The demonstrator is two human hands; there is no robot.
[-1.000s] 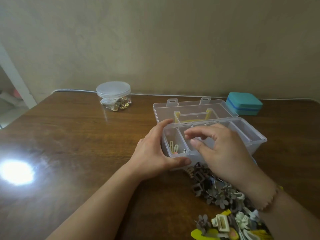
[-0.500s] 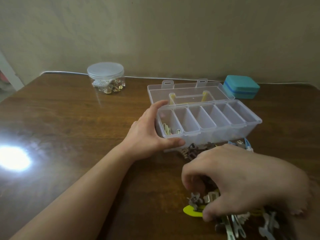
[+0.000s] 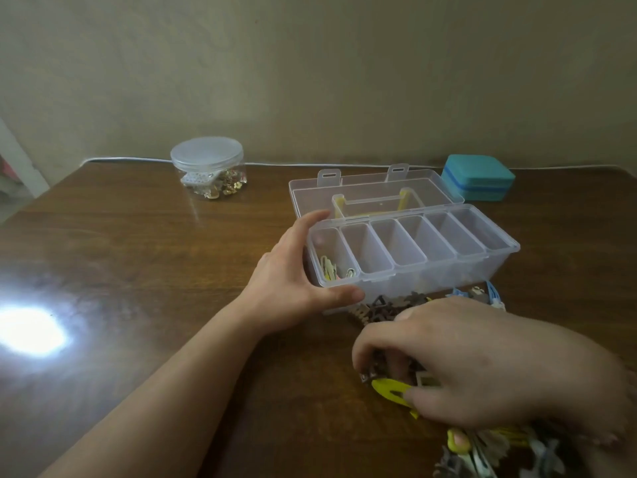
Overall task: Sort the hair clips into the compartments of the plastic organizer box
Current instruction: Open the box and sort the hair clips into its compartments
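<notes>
Left hand [image 3: 293, 288] clamped box [image 3: 413, 267] corner; right hand [image 3: 482, 370] fingers curled into clip pile [image 3: 386, 310], pinching yellow clip [image 3: 391, 389] — neighbouring clips could snag, scatter.

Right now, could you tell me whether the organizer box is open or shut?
Open. The organizer box has its lid folded back flat on the table, and all six compartments are exposed from above.

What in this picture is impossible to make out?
All in the head view:
- Whether the right hand has pinched a clip: its curled fingers cover the pile of hair clips.
- The clips at the bottom edge: cut off and blurred.
- The small pieces in the round jar: too small to tell.
</notes>
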